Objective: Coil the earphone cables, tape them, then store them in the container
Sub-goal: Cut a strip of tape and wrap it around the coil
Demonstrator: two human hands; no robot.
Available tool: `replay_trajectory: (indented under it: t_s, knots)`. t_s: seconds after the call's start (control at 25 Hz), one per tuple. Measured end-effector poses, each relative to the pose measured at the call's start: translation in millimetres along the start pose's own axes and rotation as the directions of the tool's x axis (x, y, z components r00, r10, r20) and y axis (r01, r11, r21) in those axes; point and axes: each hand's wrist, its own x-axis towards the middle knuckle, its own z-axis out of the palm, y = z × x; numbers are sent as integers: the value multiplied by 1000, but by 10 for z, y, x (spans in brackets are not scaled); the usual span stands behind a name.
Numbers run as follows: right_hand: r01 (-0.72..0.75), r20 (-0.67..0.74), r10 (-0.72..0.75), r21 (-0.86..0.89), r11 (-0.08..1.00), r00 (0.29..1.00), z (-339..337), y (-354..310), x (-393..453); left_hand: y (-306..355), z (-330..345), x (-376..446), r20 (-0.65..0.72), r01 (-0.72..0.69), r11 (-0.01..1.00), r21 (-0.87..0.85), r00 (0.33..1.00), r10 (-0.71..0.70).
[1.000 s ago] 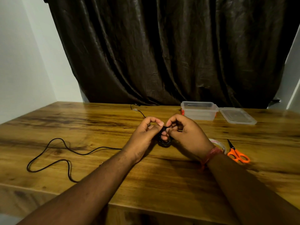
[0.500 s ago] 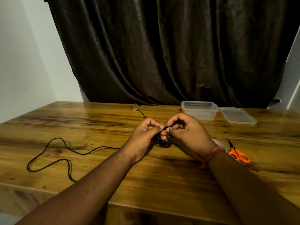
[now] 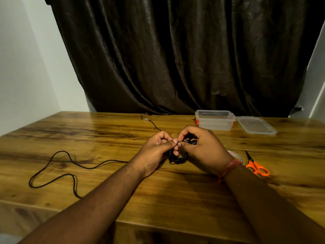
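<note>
Black earphone coil [image 3: 177,157] sits pinched between both hands, left hand [image 3: 156,150] and right hand [image 3: 204,150], mid-frame; loose cable [image 3: 70,159] trails lower left, uncoiled. Taping remains, container [image 3: 215,119] waits upper right.

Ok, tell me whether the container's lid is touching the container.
Apart. The head view shows a strip of bare table between the lid, lying flat, and the container to its left.

Both hands [image 3: 181,148] together, fingers curled, thumbs touching
</note>
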Motion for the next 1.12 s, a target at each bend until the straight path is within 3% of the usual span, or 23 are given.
replay_trajectory:
  t_s: [0.32, 0.44, 0.56, 0.76, 0.88, 1.12]
  knots:
    - [-71, -16, 74, 146, 987, 997, 36, 63, 33, -34, -3, 28, -12, -1, 995, -103, 1000, 0]
    - [-127, -124, 165, 271, 954, 978, 4, 68, 51, -19, -24, 44, -50, -1, 987, -164, 999, -7]
    - [-122, -229, 191, 285, 951, 955, -75, 79, 74, -4, -36, 56, -71, -10, 986, -167, 997, -2]
    - [-256, 125, 223, 436, 863, 967, 85, 137, 41, -20, -8, 16, -16, -31, 998, -57, 999, 30]
    - [-242, 133, 204, 421, 874, 970, 59, 165, 49, -29, -11, 15, -15, -52, 998, -20, 999, 52]
    - [-259, 123, 236, 638, 726, 964, 61, 92, 56, -27, 13, 32, -24, -57, 998, -30, 998, 57]
